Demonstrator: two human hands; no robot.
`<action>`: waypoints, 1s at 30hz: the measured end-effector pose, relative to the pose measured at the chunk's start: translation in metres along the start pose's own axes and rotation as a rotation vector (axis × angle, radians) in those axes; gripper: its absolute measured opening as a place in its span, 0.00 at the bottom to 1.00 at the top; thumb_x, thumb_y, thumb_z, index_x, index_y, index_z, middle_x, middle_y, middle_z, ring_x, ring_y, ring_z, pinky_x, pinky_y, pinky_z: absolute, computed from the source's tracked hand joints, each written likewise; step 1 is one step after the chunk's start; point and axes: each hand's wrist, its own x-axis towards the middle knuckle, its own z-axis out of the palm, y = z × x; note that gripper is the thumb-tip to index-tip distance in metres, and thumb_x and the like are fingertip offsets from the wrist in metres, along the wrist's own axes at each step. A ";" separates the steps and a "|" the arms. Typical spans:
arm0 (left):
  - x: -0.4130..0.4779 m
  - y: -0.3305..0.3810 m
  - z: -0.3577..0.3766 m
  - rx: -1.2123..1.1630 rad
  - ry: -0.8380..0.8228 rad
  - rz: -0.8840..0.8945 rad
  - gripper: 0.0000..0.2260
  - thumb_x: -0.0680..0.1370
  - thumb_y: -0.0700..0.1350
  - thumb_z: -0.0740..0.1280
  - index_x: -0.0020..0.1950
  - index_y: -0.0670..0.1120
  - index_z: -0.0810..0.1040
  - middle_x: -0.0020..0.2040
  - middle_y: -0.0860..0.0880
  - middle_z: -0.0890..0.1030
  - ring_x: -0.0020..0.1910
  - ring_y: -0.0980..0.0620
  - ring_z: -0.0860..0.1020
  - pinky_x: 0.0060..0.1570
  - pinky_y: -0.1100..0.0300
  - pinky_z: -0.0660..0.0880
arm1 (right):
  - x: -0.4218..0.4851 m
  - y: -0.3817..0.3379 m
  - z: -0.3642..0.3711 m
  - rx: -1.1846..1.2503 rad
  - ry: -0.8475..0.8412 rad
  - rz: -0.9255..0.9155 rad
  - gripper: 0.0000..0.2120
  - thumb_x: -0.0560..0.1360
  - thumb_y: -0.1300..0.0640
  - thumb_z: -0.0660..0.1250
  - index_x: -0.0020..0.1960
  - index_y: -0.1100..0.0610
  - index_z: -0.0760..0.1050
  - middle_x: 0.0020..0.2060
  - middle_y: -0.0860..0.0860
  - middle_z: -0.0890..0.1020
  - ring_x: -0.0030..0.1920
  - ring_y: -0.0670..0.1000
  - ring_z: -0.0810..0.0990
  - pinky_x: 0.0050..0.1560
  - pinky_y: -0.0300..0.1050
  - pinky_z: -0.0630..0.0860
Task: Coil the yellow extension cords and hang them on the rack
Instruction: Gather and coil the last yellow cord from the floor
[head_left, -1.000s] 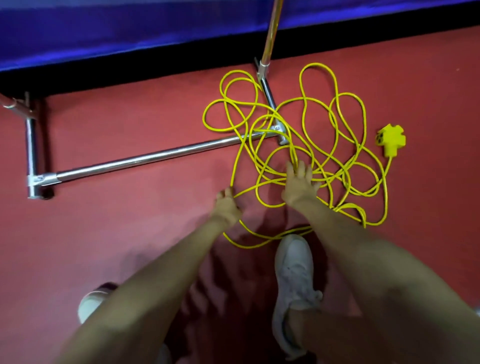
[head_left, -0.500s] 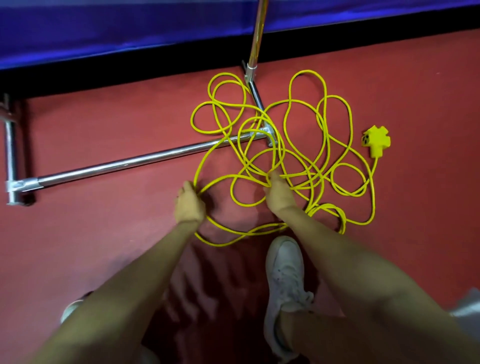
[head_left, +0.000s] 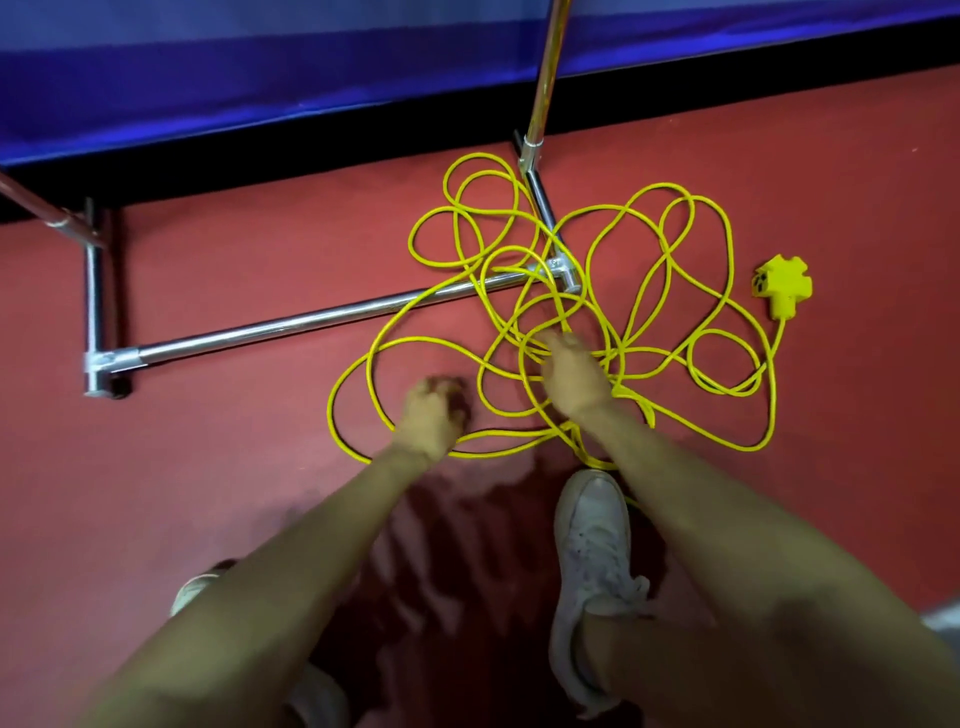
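Head view: one yellow cord, one rack, left hand, right hand.

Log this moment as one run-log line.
tangled yellow extension cord: on red floor; left hand: at loop, grip unclear; right hand: in tangle, grip unclear

Fairly bright, even indoor light from overhead. White glare streaks run along the chrome rack base, and the blue panel at top has a pale sheen. Soft, layered shadows darken the red floor around the white shoe. Left hand & right hand are motion-blurred; the yellow extension cord is fairly sharp. Wide-angle bend twds the edges.
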 end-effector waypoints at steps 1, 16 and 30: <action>-0.005 0.006 0.008 0.002 -0.094 0.025 0.16 0.75 0.38 0.67 0.63 0.41 0.77 0.62 0.40 0.77 0.63 0.40 0.74 0.63 0.55 0.67 | -0.002 0.017 -0.004 -0.059 0.028 0.079 0.22 0.75 0.67 0.57 0.68 0.58 0.67 0.61 0.60 0.73 0.64 0.62 0.70 0.61 0.53 0.70; -0.014 0.038 0.057 -0.008 -0.192 -0.035 0.24 0.76 0.53 0.68 0.71 0.49 0.71 0.70 0.43 0.68 0.70 0.42 0.63 0.70 0.53 0.60 | -0.004 0.066 -0.013 -0.224 -0.186 0.333 0.16 0.77 0.49 0.64 0.63 0.51 0.76 0.64 0.56 0.72 0.68 0.60 0.65 0.66 0.55 0.63; -0.013 0.088 -0.081 -0.695 0.276 0.078 0.08 0.79 0.34 0.62 0.49 0.48 0.74 0.38 0.51 0.79 0.34 0.62 0.77 0.34 0.62 0.72 | 0.016 -0.098 -0.140 0.255 -0.265 -0.393 0.06 0.73 0.61 0.70 0.49 0.61 0.79 0.40 0.52 0.78 0.41 0.46 0.74 0.43 0.39 0.69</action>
